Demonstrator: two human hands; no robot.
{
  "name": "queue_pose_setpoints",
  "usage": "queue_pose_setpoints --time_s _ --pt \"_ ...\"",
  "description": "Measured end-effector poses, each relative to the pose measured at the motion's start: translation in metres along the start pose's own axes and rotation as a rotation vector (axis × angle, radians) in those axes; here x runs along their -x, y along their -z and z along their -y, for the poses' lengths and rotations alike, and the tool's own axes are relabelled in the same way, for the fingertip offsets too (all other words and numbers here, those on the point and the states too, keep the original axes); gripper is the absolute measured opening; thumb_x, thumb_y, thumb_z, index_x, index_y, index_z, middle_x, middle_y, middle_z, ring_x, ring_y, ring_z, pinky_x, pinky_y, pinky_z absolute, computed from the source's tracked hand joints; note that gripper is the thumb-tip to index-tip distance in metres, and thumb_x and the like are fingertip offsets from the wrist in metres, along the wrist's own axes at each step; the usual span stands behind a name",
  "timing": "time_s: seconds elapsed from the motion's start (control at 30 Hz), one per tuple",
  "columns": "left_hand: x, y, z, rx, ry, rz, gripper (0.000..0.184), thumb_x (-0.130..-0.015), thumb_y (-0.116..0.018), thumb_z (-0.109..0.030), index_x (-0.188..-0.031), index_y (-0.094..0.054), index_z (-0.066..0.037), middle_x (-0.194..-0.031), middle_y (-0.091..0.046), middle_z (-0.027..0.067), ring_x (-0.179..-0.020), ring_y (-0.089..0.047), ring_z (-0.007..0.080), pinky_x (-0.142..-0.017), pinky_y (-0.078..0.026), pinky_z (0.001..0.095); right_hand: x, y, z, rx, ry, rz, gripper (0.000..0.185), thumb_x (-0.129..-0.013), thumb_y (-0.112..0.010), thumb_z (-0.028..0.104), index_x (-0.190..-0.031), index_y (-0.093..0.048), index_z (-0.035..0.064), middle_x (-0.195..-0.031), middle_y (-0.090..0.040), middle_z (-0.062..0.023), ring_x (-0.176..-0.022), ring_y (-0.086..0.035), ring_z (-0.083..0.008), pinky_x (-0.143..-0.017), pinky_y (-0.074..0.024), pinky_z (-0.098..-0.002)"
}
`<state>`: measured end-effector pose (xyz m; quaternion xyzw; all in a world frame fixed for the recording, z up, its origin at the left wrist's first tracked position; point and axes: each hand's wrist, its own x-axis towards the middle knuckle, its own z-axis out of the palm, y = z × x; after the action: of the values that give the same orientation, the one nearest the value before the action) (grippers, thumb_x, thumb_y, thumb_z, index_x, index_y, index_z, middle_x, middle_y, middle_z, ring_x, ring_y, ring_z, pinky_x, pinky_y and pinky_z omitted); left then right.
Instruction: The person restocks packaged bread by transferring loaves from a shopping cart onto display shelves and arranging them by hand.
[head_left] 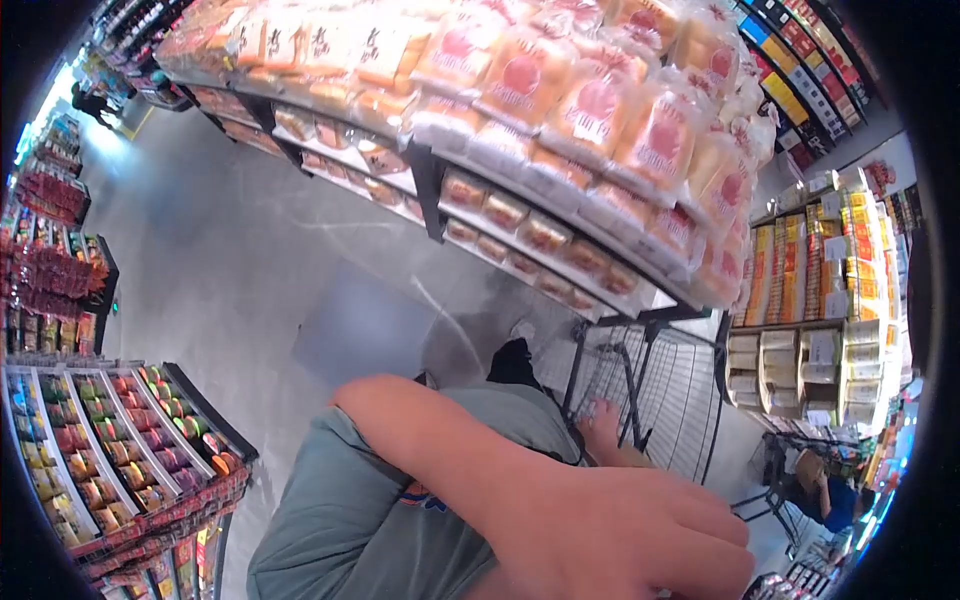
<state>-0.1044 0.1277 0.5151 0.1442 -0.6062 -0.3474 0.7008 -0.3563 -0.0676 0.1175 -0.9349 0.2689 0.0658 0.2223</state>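
My left hand [625,530] is large and close to the camera, its arm crossing my green shirt [480,440] from the left sleeve. Its fingers bend downward at the lower right, and the fingertips are hidden. Lower and smaller, my right hand [602,430] is at the handle side of a wire shopping cart [675,390], fingers closed at the handle; part of its arm is behind the left hand. The cart stands to my right, beside the bread display. A dark-clad leg and shoe [515,350] show below my shirt.
Bagged bread [590,105] fills a display in front, with shelves of packaged baked goods [530,235] below. Boxed goods [805,270] stand at right. A slanted rack of small containers [120,440] is at lower left. Another person [825,490] is at far right, near another cart. Grey floor [220,250] runs left.
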Motion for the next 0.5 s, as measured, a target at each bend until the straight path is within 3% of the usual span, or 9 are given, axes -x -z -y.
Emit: queue_pose_setpoints --time_s 0.1,0.13,0.23,0.3,0.33,0.37,0.4,0.47,0.5 --pt "0.029 -0.033 -0.021 -0.097 -0.122 -0.125 0.029 -0.082 -0.057 -0.030 -0.073 -0.048 -0.004 -0.077 -0.044 0.0100 -0.070 -0.050 0.0308 -0.069 -0.044 0.0416 0.051 -0.035 0.012 -0.036 0.012 0.034 0.049 -0.079 -0.065 0.013 -0.123 -0.047 0.0026 -0.115 -0.050 -0.0230 -0.110 -0.046 -0.0417 -0.094 -0.0371 -0.0506" --pt "0.032 -0.042 -0.021 -0.227 -0.400 -0.191 0.012 -0.087 -0.059 -0.026 -0.096 -0.057 -0.017 -0.076 -0.045 0.0046 -0.067 -0.051 0.0229 -0.061 -0.042 0.0333 0.072 -0.046 0.016 0.027 -0.018 0.038 0.050 -0.078 -0.066 0.015 -0.123 -0.046 0.0037 -0.116 -0.049 -0.0224 -0.112 -0.045 -0.0410 -0.095 -0.0359 -0.0513" --pt "0.053 -0.065 -0.031 -0.515 -0.654 -0.207 0.030 -0.092 -0.062 -0.023 -0.122 -0.063 -0.030 -0.077 -0.046 0.0000 -0.066 -0.051 0.0152 -0.052 -0.041 0.0265 0.141 -0.062 0.025 0.168 -0.039 0.030 0.053 -0.077 -0.068 0.016 -0.123 -0.046 0.0047 -0.121 -0.047 -0.0217 -0.117 -0.043 -0.0402 -0.097 -0.0346 -0.0511" --pt "0.079 -0.081 -0.032 -0.557 -0.365 0.062 0.018 -0.085 -0.063 -0.026 -0.101 -0.056 -0.019 -0.081 -0.052 0.0049 -0.074 -0.055 0.0223 -0.059 -0.043 0.0348 0.185 -0.088 0.009 0.175 -0.163 0.159 0.053 -0.079 -0.067 0.020 -0.126 -0.046 0.0068 -0.126 -0.045 -0.0184 -0.125 -0.039 -0.0390 -0.102 -0.0321 -0.0509" --pt "0.103 -0.090 -0.022 -0.399 -0.085 0.244 0.022 -0.079 -0.064 -0.028 -0.077 -0.053 -0.009 -0.082 -0.058 0.0090 -0.079 -0.058 0.0291 -0.066 -0.045 0.0416 0.214 -0.106 -0.001 0.297 -0.078 0.146 0.053 -0.080 -0.066 0.024 -0.127 -0.047 0.0083 -0.129 -0.044 -0.0166 -0.127 -0.038 -0.0380 -0.104 -0.0304 -0.0514" --pt "0.120 -0.088 -0.013 -0.414 -0.055 0.201 0.020 -0.078 -0.064 -0.027 -0.077 -0.054 -0.010 -0.082 -0.057 0.0092 -0.080 -0.058 0.0299 -0.067 -0.045 0.0426 0.239 -0.123 -0.010 0.421 0.007 0.137 0.053 -0.081 -0.065 0.027 -0.128 -0.047 0.0097 -0.131 -0.043 -0.0147 -0.129 -0.037 -0.0370 -0.106 -0.0287 -0.0520" --pt "0.139 -0.084 0.000 -0.425 -0.021 0.157 0.019 -0.078 -0.064 -0.026 -0.078 -0.054 -0.010 -0.082 -0.057 0.0094 -0.080 -0.057 0.0307 -0.068 -0.045 0.0435 0.250 -0.143 -0.020 0.008 -0.167 0.129 0.052 -0.082 -0.064 0.030 -0.127 -0.049 0.0107 -0.132 -0.044 -0.0137 -0.129 -0.037 -0.0359 -0.107 -0.0287 -0.0527" --pt "0.201 -0.067 0.046 -0.559 0.555 0.203 0.017 -0.084 -0.059 -0.022 -0.085 -0.057 -0.005 -0.085 -0.056 0.0157 -0.084 -0.056 0.0358 -0.076 -0.047 0.0450 0.263 -0.166 -0.039 -0.416 -0.326 0.119 0.051 -0.082 -0.063 0.034 -0.126 -0.050 0.0116 -0.133 -0.044 -0.0127 -0.129 -0.038 -0.0349 -0.107 -0.0286 -0.0535" --pt "0.242 -0.057 0.070 -0.571 0.793 0.035 0.020 -0.089 -0.054 -0.023 -0.089 -0.057 -0.004 -0.090 -0.058 0.0176 -0.088 -0.058 0.0355 -0.078 -0.047 0.0425 0.261 -0.148 -0.019 -0.136 -0.349 0.365 0.052 -0.081 -0.065 0.035 -0.125 -0.051 0.0112 -0.133 -0.045 -0.0139 -0.129 -0.039 -0.0345 -0.106 -0.0302 -0.0542"
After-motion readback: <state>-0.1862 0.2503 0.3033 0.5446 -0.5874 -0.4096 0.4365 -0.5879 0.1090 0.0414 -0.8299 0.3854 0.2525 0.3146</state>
